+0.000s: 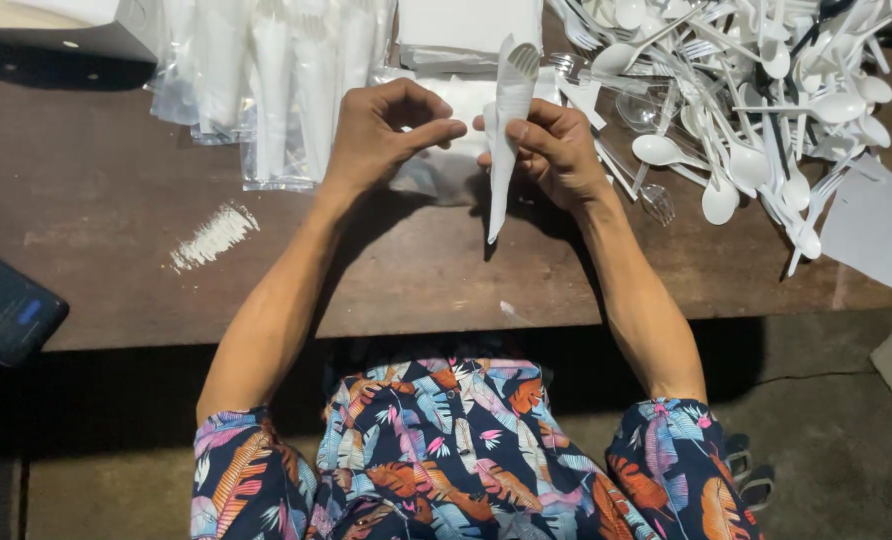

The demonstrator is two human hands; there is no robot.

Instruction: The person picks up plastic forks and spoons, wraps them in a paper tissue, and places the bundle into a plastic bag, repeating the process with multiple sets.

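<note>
I see strong light falling from above on the far part of the brown wooden worktop [116,200], so the pile of white plastic spoons and forks [766,90] glares and loses detail. Under the near edge everything is dim. The forearms cast soft shadows. Focus is sharp, without blur.

Dark phone [6,312] at the table's [116,200] left edge, white smear [213,236] nearby, grey paper [873,222] far right.
</note>
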